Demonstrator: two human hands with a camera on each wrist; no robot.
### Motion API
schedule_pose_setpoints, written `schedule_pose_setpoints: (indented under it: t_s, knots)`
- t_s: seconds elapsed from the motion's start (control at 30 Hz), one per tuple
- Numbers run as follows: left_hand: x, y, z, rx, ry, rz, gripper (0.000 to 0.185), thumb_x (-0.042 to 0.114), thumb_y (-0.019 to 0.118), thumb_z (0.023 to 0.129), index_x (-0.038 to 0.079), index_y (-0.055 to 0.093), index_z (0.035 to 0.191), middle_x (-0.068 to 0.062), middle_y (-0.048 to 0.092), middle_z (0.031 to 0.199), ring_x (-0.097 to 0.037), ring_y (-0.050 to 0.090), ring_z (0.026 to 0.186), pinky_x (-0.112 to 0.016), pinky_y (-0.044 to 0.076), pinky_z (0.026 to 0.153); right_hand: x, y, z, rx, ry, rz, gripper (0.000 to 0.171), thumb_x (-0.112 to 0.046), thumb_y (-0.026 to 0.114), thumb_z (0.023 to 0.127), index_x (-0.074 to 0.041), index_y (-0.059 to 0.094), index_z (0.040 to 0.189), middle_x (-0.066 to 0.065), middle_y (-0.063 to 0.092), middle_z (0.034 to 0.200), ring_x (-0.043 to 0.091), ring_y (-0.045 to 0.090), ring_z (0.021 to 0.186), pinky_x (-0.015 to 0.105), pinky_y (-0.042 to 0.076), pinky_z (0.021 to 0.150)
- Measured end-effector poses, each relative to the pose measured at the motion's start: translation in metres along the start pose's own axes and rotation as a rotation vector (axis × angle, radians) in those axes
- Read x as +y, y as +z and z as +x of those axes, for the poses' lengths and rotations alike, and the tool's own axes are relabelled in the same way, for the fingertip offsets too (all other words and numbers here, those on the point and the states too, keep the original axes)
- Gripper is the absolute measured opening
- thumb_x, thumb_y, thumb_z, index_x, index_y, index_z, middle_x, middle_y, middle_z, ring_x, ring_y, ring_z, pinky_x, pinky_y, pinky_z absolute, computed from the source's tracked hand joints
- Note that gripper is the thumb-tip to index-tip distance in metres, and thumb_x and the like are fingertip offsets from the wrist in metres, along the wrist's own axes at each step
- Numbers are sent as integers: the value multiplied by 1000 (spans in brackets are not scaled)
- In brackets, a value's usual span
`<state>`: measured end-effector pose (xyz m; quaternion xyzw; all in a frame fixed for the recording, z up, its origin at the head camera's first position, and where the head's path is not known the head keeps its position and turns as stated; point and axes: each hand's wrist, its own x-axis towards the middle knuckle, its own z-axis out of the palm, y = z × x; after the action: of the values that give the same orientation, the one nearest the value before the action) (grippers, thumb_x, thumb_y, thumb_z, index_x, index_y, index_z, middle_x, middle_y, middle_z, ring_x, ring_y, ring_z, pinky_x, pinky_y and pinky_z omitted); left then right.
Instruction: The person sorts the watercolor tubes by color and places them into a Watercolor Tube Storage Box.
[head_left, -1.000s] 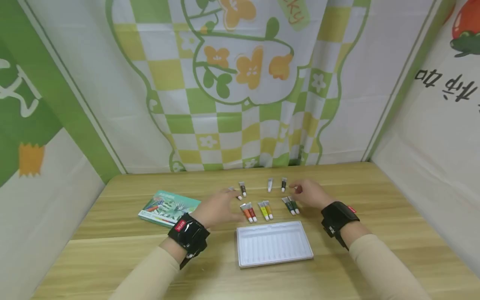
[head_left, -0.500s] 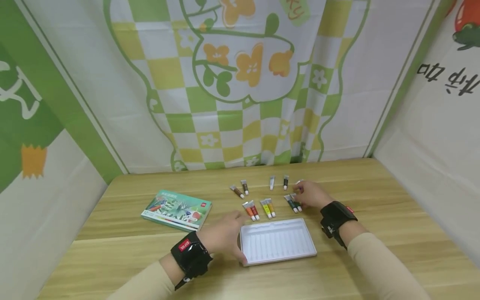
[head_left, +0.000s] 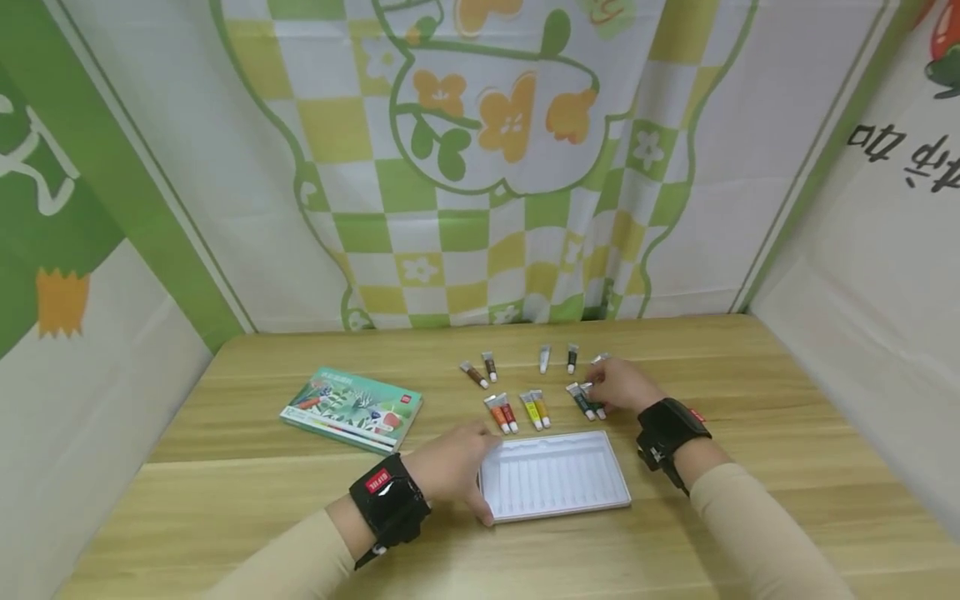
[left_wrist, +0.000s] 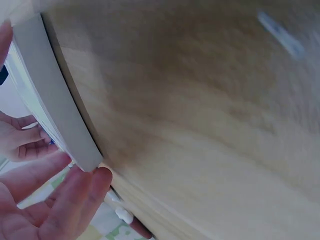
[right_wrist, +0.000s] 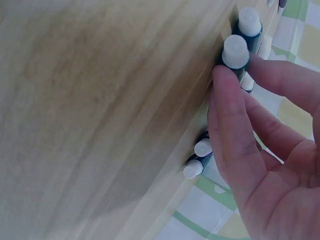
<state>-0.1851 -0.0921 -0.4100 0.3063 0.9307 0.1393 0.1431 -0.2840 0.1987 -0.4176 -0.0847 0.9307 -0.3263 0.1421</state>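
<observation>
Head view, slotted tray [head_left: 553, 482], left grip [head_left: 452, 467] holding edge

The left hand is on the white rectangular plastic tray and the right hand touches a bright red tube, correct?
The colour is wrong: the right wrist view shows the right hand touching a dark green white-capped tube. The rest stands.

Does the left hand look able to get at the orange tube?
Probably yes: the orange tube lies just beyond the left hand, nothing visibly between, though that hand would likely first release the white tray.
</observation>
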Motion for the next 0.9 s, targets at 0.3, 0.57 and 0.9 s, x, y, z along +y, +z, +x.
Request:
schedule_pose_setpoints:
  t_s: [0.3, 0.57, 0.9]
  knots:
    - [6, -1, -4, 10, -70, -101, 105, 29, 103, 52, -4, 56, 140, -21, 56, 133, -32, 59, 115, -44, 49, 102, 10, -2, 1, -7, -11, 154, 34, 3, 70, 87, 13, 58, 117, 10, 52, 87, 17, 59, 65, 29, 56, 61]
    - [2, 0, -6, 11, -81, -78, 105, 35, 101, 59, 0, 53, 145, -17, 55, 134, -31, 54, 120, -46, 47, 103, -3, -5, -19, -46, -80, 397, 37, 2, 69, 92, 14, 54, 123, 8, 52, 91, 17, 62, 74, 33, 60, 69]
    - [-4, 3, -13, 34, -130, -77, 111, 49, 100, 54, 1, 54, 143, -17, 53, 132, -32, 53, 117, -48, 50, 98, -60, 55, -54, -236, -98, 625, 34, 5, 70, 91, 8, 54, 120, 11, 55, 96, 19, 65, 81, 39, 61, 77]
